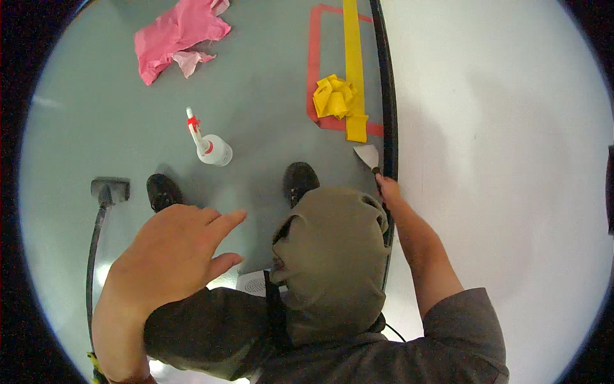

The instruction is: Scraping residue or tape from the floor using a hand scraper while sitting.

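My right hand (388, 192) grips the dark handle of a putty knife (367, 156) low beside the baseboard. The wide blade points away from me, just short of the folded end of a yellow floor tape strip (355, 67). A crumpled wad of yellow tape (335, 97) sits against that strip. Red tape (313, 62) outlines a shape on the floor around them. Closer to the camera, my left hand (187, 249) is raised over the floor with nothing in it, thumb and fingers apart.
A white spray bottle (218, 151) stands on the grey floor (259, 120) ahead of my shoes. Torn pink cloth or paper (180, 36) lies farther off. At left is a floor tool head (110, 188) on a long pole. A black baseboard (389, 110) edges the white wall (494, 144).
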`<state>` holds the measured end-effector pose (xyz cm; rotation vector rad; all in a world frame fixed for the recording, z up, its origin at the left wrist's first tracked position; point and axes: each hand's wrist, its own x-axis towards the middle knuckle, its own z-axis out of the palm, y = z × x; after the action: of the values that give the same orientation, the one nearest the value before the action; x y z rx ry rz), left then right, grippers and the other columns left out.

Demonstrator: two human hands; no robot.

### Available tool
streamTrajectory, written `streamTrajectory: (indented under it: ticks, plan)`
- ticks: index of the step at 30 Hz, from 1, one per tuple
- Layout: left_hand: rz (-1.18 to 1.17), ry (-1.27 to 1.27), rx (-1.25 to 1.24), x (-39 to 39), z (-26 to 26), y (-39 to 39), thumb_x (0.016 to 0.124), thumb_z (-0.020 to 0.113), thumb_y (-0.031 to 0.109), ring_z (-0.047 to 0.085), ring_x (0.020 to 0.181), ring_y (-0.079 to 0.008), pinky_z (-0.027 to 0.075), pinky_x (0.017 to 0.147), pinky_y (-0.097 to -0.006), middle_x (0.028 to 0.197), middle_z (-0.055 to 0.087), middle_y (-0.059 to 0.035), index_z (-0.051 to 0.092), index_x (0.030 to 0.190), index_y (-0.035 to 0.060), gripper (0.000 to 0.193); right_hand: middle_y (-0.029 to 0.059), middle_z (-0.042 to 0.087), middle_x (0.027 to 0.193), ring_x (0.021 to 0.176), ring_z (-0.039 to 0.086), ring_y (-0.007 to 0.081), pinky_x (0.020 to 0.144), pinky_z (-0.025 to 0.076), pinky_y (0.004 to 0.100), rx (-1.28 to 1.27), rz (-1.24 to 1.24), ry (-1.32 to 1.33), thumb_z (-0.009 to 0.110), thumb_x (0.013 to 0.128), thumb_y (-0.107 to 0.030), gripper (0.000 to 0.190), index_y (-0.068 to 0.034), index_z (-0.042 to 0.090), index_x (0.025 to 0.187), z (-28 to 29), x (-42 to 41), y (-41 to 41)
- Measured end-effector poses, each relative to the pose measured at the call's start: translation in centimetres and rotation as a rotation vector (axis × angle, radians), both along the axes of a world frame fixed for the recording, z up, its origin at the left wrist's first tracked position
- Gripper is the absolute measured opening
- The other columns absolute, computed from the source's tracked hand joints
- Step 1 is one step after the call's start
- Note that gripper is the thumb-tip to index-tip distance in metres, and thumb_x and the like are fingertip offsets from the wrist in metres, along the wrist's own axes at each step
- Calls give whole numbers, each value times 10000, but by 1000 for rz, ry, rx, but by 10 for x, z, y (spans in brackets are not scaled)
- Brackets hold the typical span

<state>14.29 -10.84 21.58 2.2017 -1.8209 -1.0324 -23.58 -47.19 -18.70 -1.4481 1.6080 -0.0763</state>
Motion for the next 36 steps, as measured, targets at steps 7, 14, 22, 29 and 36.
streamTrajectory:
  ticks: [7, 14, 22, 29, 36]
  plan:
    - [-37, 9, -6, 0, -3, 1, 761, 677, 290, 570, 841, -313, 445, 769, -414, 875, 600, -105, 545, 1184, 69, 495, 108, 627, 681, 594, 606, 232, 574, 461, 368, -45, 17, 113, 621, 774, -518, 499, -24, 657, 836, -9, 30, -25]
    - [-26, -8, -52, 4, -3, 10, 774, 666, 303, 571, 844, -307, 447, 757, -416, 889, 595, -106, 545, 1180, 59, 489, 67, 580, 640, 498, 523, 175, 437, 375, 319, -97, 166, 75, 665, 806, -368, 332, -38, 623, 814, 14, 49, -40]
    - [-27, 2, -47, 2, 2, 17, 777, 662, 307, 573, 845, -312, 450, 757, -418, 890, 597, -110, 544, 1186, 65, 490, 106, 624, 699, 604, 599, 210, 560, 468, 332, -81, 221, 109, 582, 840, -467, 466, -31, 618, 998, -47, -19, 70]
    - [-18, -7, -52, -1, 2, 15, 773, 669, 301, 565, 838, -303, 444, 760, -411, 877, 597, -102, 541, 1195, 71, 498, 109, 624, 626, 574, 600, 236, 580, 453, 382, -163, 208, 115, 621, 787, -460, 464, -2, 651, 723, 14, 87, -8]
    - [10, -9, -32, 1, 1, 16, 758, 681, 307, 566, 832, -313, 444, 752, -418, 859, 596, -106, 541, 1191, 74, 511, 136, 640, 681, 632, 623, 263, 623, 472, 376, 115, 166, 14, 613, 795, -495, 516, 20, 655, 797, 22, 79, 28]
